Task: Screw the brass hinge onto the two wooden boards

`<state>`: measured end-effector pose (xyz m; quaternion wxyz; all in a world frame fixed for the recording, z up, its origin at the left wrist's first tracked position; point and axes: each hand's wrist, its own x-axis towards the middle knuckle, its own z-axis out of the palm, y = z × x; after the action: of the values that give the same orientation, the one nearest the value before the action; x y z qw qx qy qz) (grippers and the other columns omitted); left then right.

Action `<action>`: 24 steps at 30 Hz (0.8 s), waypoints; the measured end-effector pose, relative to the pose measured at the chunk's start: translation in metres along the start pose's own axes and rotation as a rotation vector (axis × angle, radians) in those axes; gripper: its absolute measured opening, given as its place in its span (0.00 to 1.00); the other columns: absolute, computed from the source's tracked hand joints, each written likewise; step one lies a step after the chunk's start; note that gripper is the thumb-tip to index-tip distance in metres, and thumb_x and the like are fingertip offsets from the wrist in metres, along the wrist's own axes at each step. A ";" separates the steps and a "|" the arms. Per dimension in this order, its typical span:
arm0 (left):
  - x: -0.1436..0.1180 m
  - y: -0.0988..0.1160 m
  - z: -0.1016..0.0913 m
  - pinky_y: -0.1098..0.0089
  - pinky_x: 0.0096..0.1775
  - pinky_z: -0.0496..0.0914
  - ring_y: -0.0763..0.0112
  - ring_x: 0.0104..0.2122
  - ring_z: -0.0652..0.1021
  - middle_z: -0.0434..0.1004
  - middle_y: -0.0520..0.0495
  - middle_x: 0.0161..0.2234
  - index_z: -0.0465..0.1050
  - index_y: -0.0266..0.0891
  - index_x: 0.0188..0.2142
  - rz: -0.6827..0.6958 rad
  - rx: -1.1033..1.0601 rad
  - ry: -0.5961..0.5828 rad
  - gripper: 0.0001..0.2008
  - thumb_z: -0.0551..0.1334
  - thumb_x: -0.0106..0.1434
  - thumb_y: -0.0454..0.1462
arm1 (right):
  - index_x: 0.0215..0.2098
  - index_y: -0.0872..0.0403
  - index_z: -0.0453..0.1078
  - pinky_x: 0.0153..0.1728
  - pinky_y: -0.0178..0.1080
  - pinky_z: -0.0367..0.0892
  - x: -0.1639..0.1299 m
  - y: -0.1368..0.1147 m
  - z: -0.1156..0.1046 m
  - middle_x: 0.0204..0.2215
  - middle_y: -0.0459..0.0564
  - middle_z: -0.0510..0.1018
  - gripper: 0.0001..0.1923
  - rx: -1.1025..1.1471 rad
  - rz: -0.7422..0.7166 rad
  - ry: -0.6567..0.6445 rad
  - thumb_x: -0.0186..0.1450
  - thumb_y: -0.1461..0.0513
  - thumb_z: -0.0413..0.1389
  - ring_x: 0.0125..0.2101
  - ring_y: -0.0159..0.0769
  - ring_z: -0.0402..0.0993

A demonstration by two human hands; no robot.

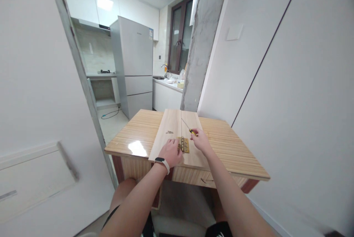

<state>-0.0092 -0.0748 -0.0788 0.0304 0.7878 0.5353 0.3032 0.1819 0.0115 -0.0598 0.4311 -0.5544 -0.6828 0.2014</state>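
Observation:
Two pale wooden boards (171, 126) lie side by side on a striped wooden table (232, 148). A brass hinge (184, 144) sits across the seam between them, near the table's front edge. My left hand (171, 152), with a white band on the wrist, rests on the left board and touches the hinge's left side. My right hand (200, 141) grips a screwdriver (190, 130) with a yellow and black handle; its thin shaft points away toward the far end of the boards, just right of the hinge.
The table stands in a doorway against a white wall (290, 82) on the right. Behind it rise a grey concrete pillar (204, 37), a silver fridge (135, 63) and a kitchen counter (168, 83). A cable (110, 113) lies on the floor. My knees are under the table.

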 end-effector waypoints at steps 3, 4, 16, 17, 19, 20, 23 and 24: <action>0.001 0.000 0.002 0.60 0.56 0.64 0.56 0.52 0.70 0.74 0.38 0.50 0.64 0.38 0.59 -0.021 -0.007 -0.025 0.22 0.56 0.65 0.38 | 0.42 0.53 0.71 0.35 0.37 0.69 -0.015 -0.008 -0.019 0.38 0.50 0.78 0.10 0.043 0.007 0.068 0.63 0.60 0.54 0.28 0.33 0.78; 0.001 -0.001 0.003 0.60 0.56 0.63 0.56 0.53 0.70 0.74 0.38 0.51 0.63 0.37 0.60 -0.027 -0.008 -0.029 0.24 0.56 0.65 0.38 | 0.42 0.53 0.71 0.34 0.37 0.69 -0.020 -0.011 -0.024 0.37 0.49 0.78 0.10 0.046 0.002 0.096 0.63 0.58 0.55 0.28 0.33 0.78; 0.001 -0.002 0.006 0.63 0.55 0.65 0.57 0.53 0.72 0.76 0.37 0.50 0.58 0.34 0.63 -0.078 -0.010 -0.007 0.29 0.58 0.64 0.39 | 0.35 0.51 0.73 0.35 0.37 0.69 -0.053 -0.047 -0.055 0.31 0.47 0.80 0.07 -0.074 -0.174 0.001 0.63 0.57 0.58 0.31 0.36 0.77; 0.001 -0.002 0.006 0.62 0.54 0.66 0.56 0.53 0.72 0.76 0.37 0.50 0.58 0.34 0.63 -0.082 -0.014 -0.003 0.29 0.58 0.64 0.39 | 0.35 0.51 0.73 0.35 0.37 0.69 -0.054 -0.048 -0.054 0.31 0.48 0.80 0.06 -0.079 -0.177 -0.008 0.63 0.57 0.58 0.30 0.36 0.76; 0.001 -0.001 0.006 0.62 0.54 0.66 0.56 0.53 0.72 0.76 0.36 0.50 0.58 0.34 0.63 -0.076 -0.023 0.004 0.29 0.58 0.64 0.39 | 0.34 0.51 0.72 0.34 0.37 0.68 -0.055 -0.050 -0.051 0.31 0.48 0.79 0.04 -0.112 -0.194 -0.018 0.63 0.59 0.58 0.30 0.36 0.75; 0.001 -0.001 0.006 0.62 0.54 0.66 0.56 0.53 0.73 0.76 0.36 0.50 0.58 0.34 0.63 -0.071 -0.029 0.006 0.29 0.58 0.64 0.39 | 0.34 0.51 0.72 0.34 0.38 0.68 -0.056 -0.052 -0.050 0.30 0.48 0.79 0.04 -0.135 -0.204 -0.026 0.63 0.59 0.57 0.30 0.36 0.75; 0.001 -0.002 0.006 0.61 0.54 0.66 0.56 0.53 0.73 0.76 0.37 0.49 0.59 0.35 0.63 -0.070 -0.041 0.004 0.28 0.58 0.64 0.39 | 0.34 0.50 0.71 0.34 0.38 0.67 -0.055 -0.056 -0.048 0.31 0.48 0.79 0.04 -0.180 -0.211 -0.033 0.63 0.59 0.57 0.31 0.37 0.74; 0.001 -0.002 0.006 0.61 0.54 0.66 0.56 0.53 0.73 0.76 0.37 0.49 0.59 0.35 0.63 -0.073 -0.044 0.003 0.28 0.58 0.64 0.39 | 0.35 0.51 0.71 0.35 0.38 0.67 -0.055 -0.057 -0.048 0.31 0.48 0.79 0.04 -0.187 -0.209 -0.031 0.63 0.59 0.56 0.31 0.37 0.74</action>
<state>-0.0075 -0.0715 -0.0839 0.0579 0.7664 0.5572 0.3145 0.1884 -0.0670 -0.0107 0.3856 -0.5147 -0.7592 0.0997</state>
